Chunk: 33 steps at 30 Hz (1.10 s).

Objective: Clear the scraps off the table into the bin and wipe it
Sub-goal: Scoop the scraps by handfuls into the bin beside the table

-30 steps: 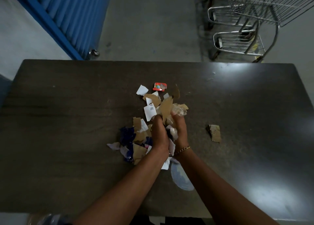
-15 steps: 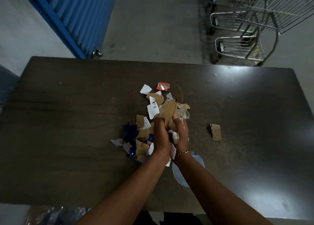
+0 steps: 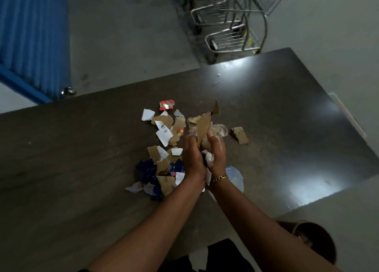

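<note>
Sitting on the floor: a dark round bin (image 3: 324,249), just off the table's near right corner, beside the person's right forearm; something pale lies inside it, too dim to identify.
Table (image 3: 82,148): a dark top carrying a loose pile of scraps (image 3: 164,148) near its middle, made of torn brown cardboard, white paper and dark blue bits.
Left hand (image 3: 192,156): fingers curled, palm pressed toward the other hand, clamping a bundle (image 3: 209,158) of scraps just above the pile.
Right hand (image 3: 215,152): curled round the same bundle from the other side, a gold bracelet (image 3: 219,178) on the wrist.
Sticking out above the fingertips: a tall brown cardboard strip (image 3: 204,126) and crumpled clear plastic (image 3: 219,130).
Stray pieces: a red wrapper (image 3: 166,105) at the pile's far edge; a cardboard piece (image 3: 239,135) alone to the right of the hands; a pale blue sheet (image 3: 235,177) under the right wrist.
Beyond the table: wire trolleys (image 3: 231,25) and a blue shutter (image 3: 30,35).
</note>
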Tool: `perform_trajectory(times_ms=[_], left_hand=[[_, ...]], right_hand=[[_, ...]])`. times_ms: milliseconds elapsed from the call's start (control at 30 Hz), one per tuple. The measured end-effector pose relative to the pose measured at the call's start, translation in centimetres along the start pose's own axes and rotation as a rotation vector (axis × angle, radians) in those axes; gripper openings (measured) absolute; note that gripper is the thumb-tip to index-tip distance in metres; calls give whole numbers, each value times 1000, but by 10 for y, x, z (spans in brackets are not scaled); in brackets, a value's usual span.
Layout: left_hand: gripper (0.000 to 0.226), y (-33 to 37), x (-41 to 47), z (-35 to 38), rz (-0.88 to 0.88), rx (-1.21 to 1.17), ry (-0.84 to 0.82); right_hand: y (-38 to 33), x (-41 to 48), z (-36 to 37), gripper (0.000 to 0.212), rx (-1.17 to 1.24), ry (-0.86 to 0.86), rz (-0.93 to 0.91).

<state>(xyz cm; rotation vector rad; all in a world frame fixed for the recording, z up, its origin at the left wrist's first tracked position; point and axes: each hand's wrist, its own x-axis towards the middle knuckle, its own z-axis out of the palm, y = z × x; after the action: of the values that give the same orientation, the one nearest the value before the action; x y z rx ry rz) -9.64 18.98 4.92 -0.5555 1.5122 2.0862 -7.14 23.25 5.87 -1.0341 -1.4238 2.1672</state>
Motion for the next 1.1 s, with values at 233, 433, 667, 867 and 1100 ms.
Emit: perform_trajectory(times_ms=[233, 433, 667, 867, 1100], left_hand=[[70, -39, -22, 42, -23, 145, -134], [63, -100, -58, 97, -26, 255, -219], [59, -193, -142, 171, -134, 385, -363], [59, -300, -207, 232, -226, 488, -488], [47, -389, -269, 280, -463, 493, -630]], right_hand=[[-16, -9, -60, 47, 104, 116, -36], [-33, -22, -145, 35, 192, 270, -83], [-50, -54, -285, 30, 275, 503, -106], [-50, -83, -420, 42, 339, 690, -107], [-28, -103, -538, 20, 480, 911, -69]])
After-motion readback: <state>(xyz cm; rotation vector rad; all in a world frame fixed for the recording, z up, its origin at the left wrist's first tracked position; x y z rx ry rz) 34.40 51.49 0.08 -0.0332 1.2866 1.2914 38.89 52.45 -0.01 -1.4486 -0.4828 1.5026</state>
